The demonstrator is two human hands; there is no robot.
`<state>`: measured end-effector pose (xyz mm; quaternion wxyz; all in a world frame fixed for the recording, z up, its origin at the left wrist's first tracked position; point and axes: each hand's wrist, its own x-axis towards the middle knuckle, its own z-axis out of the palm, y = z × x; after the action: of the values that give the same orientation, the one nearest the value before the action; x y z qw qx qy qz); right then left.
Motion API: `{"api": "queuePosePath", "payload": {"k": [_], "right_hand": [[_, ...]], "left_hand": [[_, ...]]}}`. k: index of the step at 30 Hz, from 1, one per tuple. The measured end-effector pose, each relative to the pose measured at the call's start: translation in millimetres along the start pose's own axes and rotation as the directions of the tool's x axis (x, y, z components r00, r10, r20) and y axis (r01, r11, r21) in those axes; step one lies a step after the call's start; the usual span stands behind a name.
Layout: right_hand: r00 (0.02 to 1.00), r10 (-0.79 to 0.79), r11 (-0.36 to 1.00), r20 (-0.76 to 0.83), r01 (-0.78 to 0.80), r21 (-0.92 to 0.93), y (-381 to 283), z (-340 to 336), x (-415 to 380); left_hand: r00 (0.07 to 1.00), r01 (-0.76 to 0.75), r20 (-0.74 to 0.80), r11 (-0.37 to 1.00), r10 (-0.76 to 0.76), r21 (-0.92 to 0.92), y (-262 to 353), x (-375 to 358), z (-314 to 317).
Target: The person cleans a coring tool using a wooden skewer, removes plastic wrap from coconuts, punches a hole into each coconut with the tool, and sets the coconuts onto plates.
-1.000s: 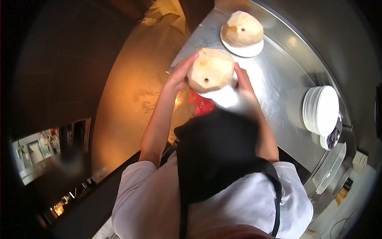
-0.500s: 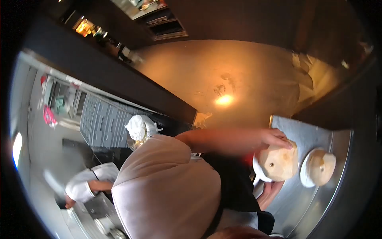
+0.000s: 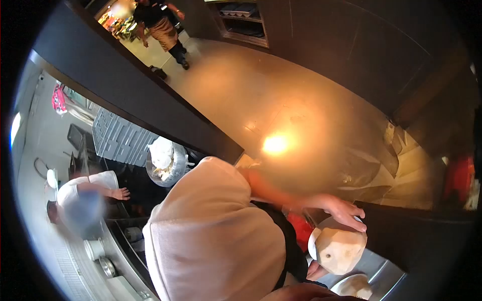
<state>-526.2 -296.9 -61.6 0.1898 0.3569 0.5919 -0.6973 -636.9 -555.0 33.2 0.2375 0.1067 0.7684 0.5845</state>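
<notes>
A pale, faceted trimmed coconut (image 3: 341,252) with a small dark spot sits in a white bowl (image 3: 312,244), whose rim shows at its left side. My left hand (image 3: 344,211) lies over the coconut's upper edge, fingers bent against it. Below the bowl my right hand (image 3: 315,271) supports it from underneath; most of its fingers are hidden. Another pale coconut (image 3: 357,286) in a white dish stands on the metal counter (image 3: 380,266), partly cut off by my arm and the view's edge.
A co-worker (image 3: 93,195) in white reaches over a counter at left. Grey crates (image 3: 120,136) and a bowl of white stuff (image 3: 163,155) stand behind my shoulder. A dark partition (image 3: 150,83) separates the floor area, where another person (image 3: 163,27) walks.
My view has turned, so the counter and second coconut sit lower in the picture. The held coconut has moved away from above the counter's middle. A walking person has appeared at the top.
</notes>
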Motion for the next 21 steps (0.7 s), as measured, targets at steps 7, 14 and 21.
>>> {"api": "queuePosePath", "payload": {"k": [7, 14, 21], "right_hand": [[0.997, 0.007, 0.998, -0.08, -0.011, -0.054, -13.6, 32.4, 7.9], [0.989, 0.01, 1.0, -0.148, -0.014, -0.027, -12.9, 29.3, 5.6], [0.984, -0.02, 1.0, -0.176, 0.021, 0.006, 4.2, -16.5, -8.0]], "left_hand": [[0.963, -0.049, 0.267, 0.995, 0.024, 0.088, -10.3, 45.1, -65.3], [0.939, 0.097, 0.335, 0.994, -0.075, -0.049, -16.8, 66.8, -55.4], [0.929, 0.141, 0.341, 0.989, -0.145, 0.035, 4.2, 47.3, 32.7]]}}
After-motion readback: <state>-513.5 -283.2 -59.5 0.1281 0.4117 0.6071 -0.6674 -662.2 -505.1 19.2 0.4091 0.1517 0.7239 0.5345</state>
